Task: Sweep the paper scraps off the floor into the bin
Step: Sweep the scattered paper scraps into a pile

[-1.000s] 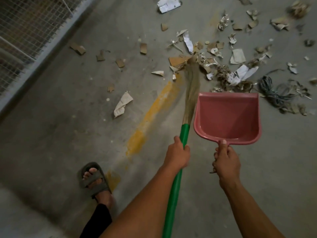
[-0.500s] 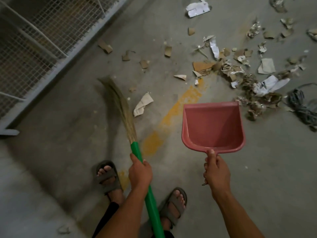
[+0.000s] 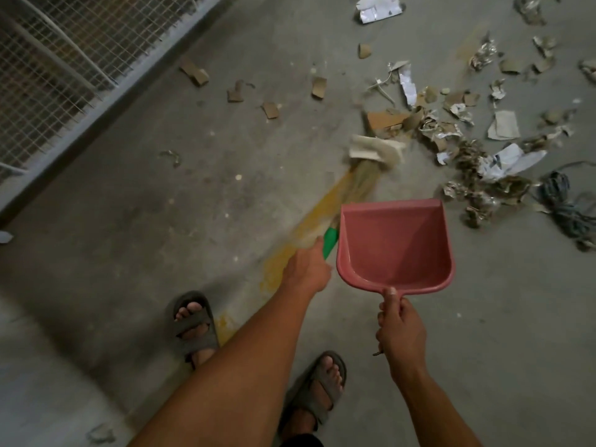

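My left hand (image 3: 306, 269) grips the green handle of a straw broom (image 3: 361, 185), whose blurred bristles push a crumpled white paper scrap (image 3: 375, 150) toward the heap. My right hand (image 3: 400, 330) grips the handle of a pink dustpan (image 3: 393, 246), which is held just above the floor, mouth facing the heap, with nothing in it. A heap of torn paper and cardboard scraps (image 3: 467, 146) lies beyond the pan at the upper right. Loose brown cardboard bits (image 3: 271, 109) are scattered to its left. No bin is in view.
A wire-mesh fence (image 3: 64, 59) on a raised concrete kerb runs along the upper left. A tangle of grey cord (image 3: 564, 201) lies at the right edge. A yellow paint streak (image 3: 309, 227) crosses the concrete floor. My sandalled feet (image 3: 193, 324) stand below.
The broom swung from the left side back to the right, carrying the white scrap from mid-floor to the heap's edge. The dustpan stayed in my right hand.
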{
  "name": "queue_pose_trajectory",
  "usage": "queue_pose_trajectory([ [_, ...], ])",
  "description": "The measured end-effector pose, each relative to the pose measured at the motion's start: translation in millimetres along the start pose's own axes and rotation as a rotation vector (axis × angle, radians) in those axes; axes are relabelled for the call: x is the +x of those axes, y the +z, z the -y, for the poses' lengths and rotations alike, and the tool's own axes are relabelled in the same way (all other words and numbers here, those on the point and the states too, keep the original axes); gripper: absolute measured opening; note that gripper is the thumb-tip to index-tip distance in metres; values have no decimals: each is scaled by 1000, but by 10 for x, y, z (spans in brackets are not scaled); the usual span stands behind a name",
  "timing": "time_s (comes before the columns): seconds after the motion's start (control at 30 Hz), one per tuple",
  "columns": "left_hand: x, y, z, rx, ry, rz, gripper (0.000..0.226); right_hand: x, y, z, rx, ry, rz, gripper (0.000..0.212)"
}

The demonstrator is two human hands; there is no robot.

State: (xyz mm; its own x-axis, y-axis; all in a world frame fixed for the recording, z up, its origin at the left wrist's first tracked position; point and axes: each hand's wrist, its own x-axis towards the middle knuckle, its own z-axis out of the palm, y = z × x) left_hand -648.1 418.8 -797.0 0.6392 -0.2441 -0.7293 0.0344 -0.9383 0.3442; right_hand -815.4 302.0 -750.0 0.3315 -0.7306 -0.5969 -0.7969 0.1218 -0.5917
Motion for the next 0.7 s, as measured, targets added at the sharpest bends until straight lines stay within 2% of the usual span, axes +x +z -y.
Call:
queue_pose_trajectory([
  [0.1, -21, 43, -270, 9, 111, -33, 64, 6, -64, 37, 62, 32, -88, 59],
  [0.27, -282, 101, -269, -59, 104, -142, 40, -1, -109, 52, 102, 33, -107, 56],
  [0.53, -421, -78, 372, -101, -13, -189, 45, -129, 193, 313, 124, -6, -59, 54],
  [0.7, -456, -221, 843, -324, -70, -250, 41, -241, 473, 425, 147, -14, 3, 52],
])
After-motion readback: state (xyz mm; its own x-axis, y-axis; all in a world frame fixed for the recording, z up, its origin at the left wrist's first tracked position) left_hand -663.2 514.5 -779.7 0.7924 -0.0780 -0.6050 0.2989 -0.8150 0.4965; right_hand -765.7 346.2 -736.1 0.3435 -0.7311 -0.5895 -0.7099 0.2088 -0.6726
